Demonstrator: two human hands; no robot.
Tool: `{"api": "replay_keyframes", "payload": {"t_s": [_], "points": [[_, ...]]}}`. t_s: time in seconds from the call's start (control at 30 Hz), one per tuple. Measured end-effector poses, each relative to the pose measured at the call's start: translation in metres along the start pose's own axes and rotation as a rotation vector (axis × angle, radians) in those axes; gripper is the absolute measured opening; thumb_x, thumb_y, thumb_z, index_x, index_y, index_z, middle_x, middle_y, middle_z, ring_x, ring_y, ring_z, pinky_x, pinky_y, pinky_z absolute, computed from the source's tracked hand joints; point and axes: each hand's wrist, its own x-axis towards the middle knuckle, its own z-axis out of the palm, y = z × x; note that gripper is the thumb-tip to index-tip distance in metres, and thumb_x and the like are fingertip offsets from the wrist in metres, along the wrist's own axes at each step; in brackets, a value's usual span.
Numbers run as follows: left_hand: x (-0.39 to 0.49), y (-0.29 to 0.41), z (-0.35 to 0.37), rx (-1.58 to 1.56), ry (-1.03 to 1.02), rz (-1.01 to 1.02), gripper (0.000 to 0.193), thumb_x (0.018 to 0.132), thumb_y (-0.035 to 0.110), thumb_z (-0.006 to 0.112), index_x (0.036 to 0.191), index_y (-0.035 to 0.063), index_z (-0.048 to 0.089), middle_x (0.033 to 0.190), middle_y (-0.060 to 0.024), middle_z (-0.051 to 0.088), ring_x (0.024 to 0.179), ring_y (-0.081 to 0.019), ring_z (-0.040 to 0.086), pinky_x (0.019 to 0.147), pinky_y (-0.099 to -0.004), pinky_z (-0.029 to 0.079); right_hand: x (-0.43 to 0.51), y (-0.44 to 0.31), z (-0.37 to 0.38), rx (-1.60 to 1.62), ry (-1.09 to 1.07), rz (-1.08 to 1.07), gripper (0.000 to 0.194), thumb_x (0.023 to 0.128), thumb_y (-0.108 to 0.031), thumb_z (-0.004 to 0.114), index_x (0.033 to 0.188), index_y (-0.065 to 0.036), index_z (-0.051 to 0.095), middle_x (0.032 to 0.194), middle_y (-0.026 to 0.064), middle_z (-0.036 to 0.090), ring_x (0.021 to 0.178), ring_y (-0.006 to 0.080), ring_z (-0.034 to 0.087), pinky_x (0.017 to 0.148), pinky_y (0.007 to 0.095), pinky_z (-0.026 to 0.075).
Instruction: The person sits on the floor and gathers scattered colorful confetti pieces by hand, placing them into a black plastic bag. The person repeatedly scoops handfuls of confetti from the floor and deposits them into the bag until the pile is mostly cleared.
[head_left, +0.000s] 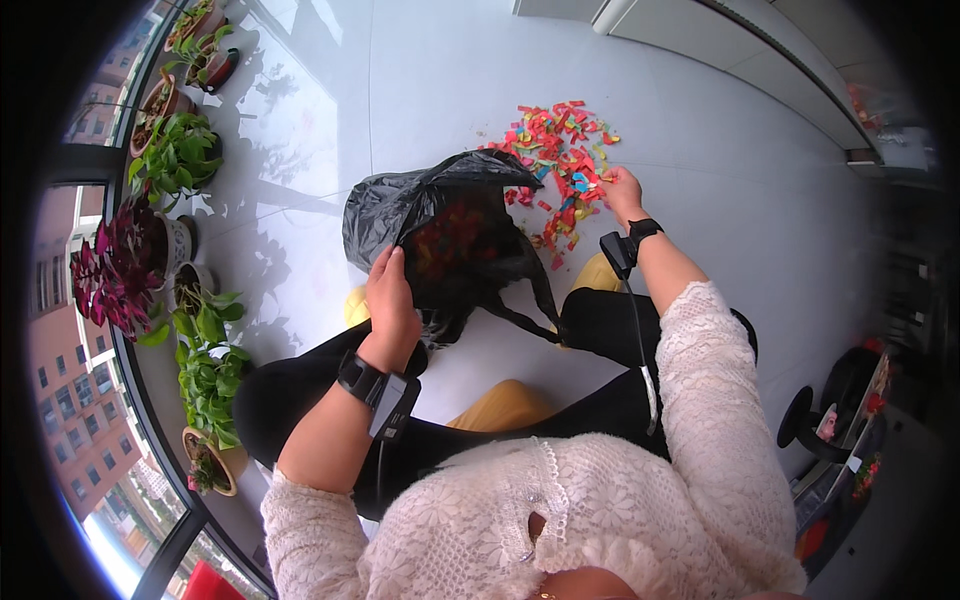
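Note:
My left hand (391, 306) grips the near rim of a black plastic bag (382, 206), which lies on the floor with its mouth spread open. Inside the bag, red and other coloured paper scraps show dimly. To the right of the bag, a loose heap of red, pink, yellow, green and blue paper pieces (559, 142) is spread over the pale floor. My right hand (621, 193) is at the heap's right edge, its thumb and fingers pinched on small paper pieces. One bag handle (541, 296) trails toward my right knee.
Potted plants (180, 154) stand along the window on the left. My yellow shoes (596, 274) are close to the bag and the heap. A wooden-coloured stool seat (506, 405) shows between my legs. A white cabinet (697, 49) is at the upper right; a dark stand with objects is at the lower right.

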Motion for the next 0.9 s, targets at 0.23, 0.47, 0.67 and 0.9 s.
{"api": "replay_keyframes", "payload": {"t_s": [0.23, 0.47, 0.67, 0.9], "points": [[-0.004, -0.001, 0.0, 0.117, -0.018, 0.101, 0.037, 0.084, 0.02, 0.047, 0.111, -0.0049, 0.046, 0.102, -0.0077, 0.053, 0.093, -0.013, 0.047, 0.081, -0.0223, 0.035, -0.057, -0.078, -0.036, 0.276, -0.021, 0.031, 0.013, 0.077, -0.001, 0.055, 0.083, -0.008, 0.046, 0.079, 0.0022, 0.053, 0.069, 0.0118, 0.055, 0.061, 0.0244, 0.047], [-0.014, 0.001, 0.001, 0.142, -0.029, 0.136, 0.037, 0.083, 0.021, 0.047, 0.11, -0.0043, 0.048, 0.102, -0.0087, 0.054, 0.093, -0.0137, 0.047, 0.081, -0.0229, 0.035, -0.089, -0.096, -0.031, 0.215, -0.003, 0.012, 0.012, 0.077, 0.0, 0.053, 0.084, -0.008, 0.046, 0.083, 0.003, 0.052, 0.074, 0.013, 0.055, 0.062, 0.027, 0.048], [-0.01, 0.002, -0.006, 0.066, -0.06, 0.06, 0.037, 0.083, 0.018, 0.047, 0.114, -0.0017, 0.044, 0.107, -0.0093, 0.05, 0.096, -0.0166, 0.047, 0.084, -0.0262, 0.037, -0.09, -0.092, -0.029, 0.279, 0.083, 0.0, 0.012, 0.078, 0.003, 0.048, 0.086, -0.006, 0.045, 0.087, 0.0062, 0.051, 0.075, 0.0166, 0.054, 0.061, 0.0292, 0.05], [-0.011, 0.003, -0.006, 0.009, -0.068, 0.066, 0.039, 0.082, 0.02, 0.047, 0.113, -0.0041, 0.045, 0.108, -0.0096, 0.051, 0.098, -0.0153, 0.046, 0.085, -0.0237, 0.034, -0.094, -0.092, -0.03, 0.426, 0.104, 0.037, 0.011, 0.079, 0.005, 0.045, 0.086, -0.003, 0.043, 0.088, 0.0099, 0.05, 0.076, 0.0213, 0.056, 0.063, 0.0321, 0.052]]}}
